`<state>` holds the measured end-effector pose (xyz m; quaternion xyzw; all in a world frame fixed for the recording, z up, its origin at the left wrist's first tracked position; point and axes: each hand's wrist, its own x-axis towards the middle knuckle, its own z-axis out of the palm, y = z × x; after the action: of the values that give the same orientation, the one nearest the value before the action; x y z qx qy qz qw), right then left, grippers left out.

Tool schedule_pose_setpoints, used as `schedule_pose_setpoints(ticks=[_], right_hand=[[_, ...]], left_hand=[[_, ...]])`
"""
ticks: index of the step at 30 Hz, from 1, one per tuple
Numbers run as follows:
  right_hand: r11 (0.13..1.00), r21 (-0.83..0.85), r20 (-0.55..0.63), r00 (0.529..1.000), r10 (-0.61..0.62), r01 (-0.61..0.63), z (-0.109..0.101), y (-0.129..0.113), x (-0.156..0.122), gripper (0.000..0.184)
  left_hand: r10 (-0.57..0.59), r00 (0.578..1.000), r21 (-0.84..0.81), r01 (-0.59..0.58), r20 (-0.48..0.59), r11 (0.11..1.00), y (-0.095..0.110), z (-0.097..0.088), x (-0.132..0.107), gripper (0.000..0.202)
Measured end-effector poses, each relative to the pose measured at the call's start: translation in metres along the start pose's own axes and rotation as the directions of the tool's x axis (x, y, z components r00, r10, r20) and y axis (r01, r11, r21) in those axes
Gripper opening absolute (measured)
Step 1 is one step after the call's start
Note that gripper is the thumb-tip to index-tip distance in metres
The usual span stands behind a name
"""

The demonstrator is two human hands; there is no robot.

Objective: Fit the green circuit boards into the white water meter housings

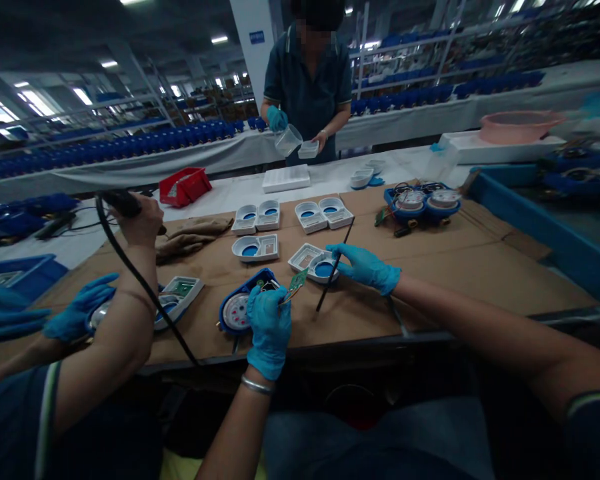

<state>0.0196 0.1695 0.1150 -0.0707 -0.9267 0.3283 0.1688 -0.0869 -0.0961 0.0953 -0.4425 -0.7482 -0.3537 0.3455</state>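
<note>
green circuit board (297, 285): small, thin, light, breakable

it looks stiff yet fragile, so its bare edges seem the safest hold. the left hand (269, 327) pinches 1 corner, holding it just above the blue meter (236, 311). the right hand (366, 267) is closed around a thin black rod (334, 270) beside a white cover (311, 259).

Looks like a factory assembly hall, with long white benches (205, 160) lined with rows of blue housings (145, 141) under metal racking (410, 60). Shown too by the cardboard-covered worktable (480, 260) strewn with white plastic covers (257, 217), an opened blue meter (236, 310), a green circuit board (297, 283) and a thin black tool (343, 241). Staffed by gloved workers in matching dark uniforms (307, 80).
</note>
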Motion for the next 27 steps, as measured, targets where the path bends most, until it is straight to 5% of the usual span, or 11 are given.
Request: schedule_pose_setpoints(ticks=[7,12,17,20,24,27], right_hand=[[0.971,0.184,-0.002,0.988,0.153,-0.15,0.025,-0.003,-0.009,0.022],[0.993,0.007,0.044,0.992,0.115,-0.116,0.023,-0.042,-0.037,0.02],[0.934,-0.355,-0.168,0.986,-0.02,-0.042,-0.006,-0.056,-0.022,0.03],[0.911,-0.412,-0.288,0.951,-0.115,-0.015,-0.013,-0.056,0.004,0.047],[0.921,-0.303,-0.154,0.941,-0.302,0.246,0.002,-0.06,0.036,0.027],[0.879,-0.226,0.033,0.905,-0.424,0.42,0.018,-0.066,0.051,0.033]], left_hand=[[-0.311,0.945,0.028,0.31,0.105,0.95,0.006,0.012,0.033,0.025],[-0.413,0.889,0.079,0.406,0.196,0.911,0.009,0.016,0.051,0.023],[-0.404,0.883,0.107,0.389,0.238,0.915,0.01,0.015,0.051,0.026],[-0.36,0.903,0.115,0.341,0.235,0.933,0.008,0.014,0.048,0.028],[-0.275,0.931,0.206,0.228,0.239,0.952,0.006,0.015,0.044,0.03],[-0.21,0.94,0.269,0.136,0.268,0.953,0.007,0.015,0.042,0.029]])
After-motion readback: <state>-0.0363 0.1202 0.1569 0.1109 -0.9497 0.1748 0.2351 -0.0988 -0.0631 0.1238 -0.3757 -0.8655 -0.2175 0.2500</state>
